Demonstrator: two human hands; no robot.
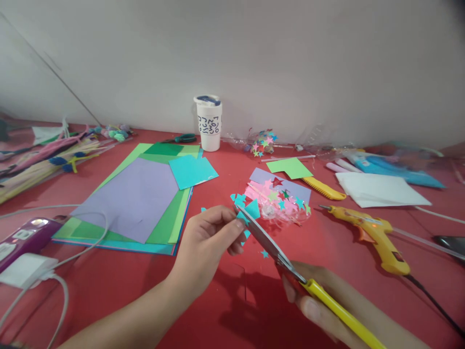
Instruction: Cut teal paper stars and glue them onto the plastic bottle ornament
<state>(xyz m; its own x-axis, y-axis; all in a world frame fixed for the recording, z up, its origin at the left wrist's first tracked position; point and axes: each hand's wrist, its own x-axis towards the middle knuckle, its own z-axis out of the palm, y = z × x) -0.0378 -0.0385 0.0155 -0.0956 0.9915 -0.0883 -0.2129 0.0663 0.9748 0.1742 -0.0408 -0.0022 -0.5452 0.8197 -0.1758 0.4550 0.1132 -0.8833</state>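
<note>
My left hand (207,242) pinches a small turquoise paper piece (242,218) between thumb and fingers above the red table. In my right hand (319,305) are scissors (267,241) with yellow handles. Their blade tips reach up to the paper at my left fingertips; whether they touch it I cannot tell. Turquoise scraps (239,199) lie just behind, and a tiny turquoise star (265,254) rests beside the blades. Further right, pink paper shreds (265,191) and several coloured stars sit on a lilac sheet (303,191).
Coloured paper sheets (134,198) are stacked at left, near a purple power strip (31,237) with white cables. A white cup (209,123) stands at the back. On the right lie a yellow cutter (325,187), a yellow glue gun (374,232) and folded white paper (381,189).
</note>
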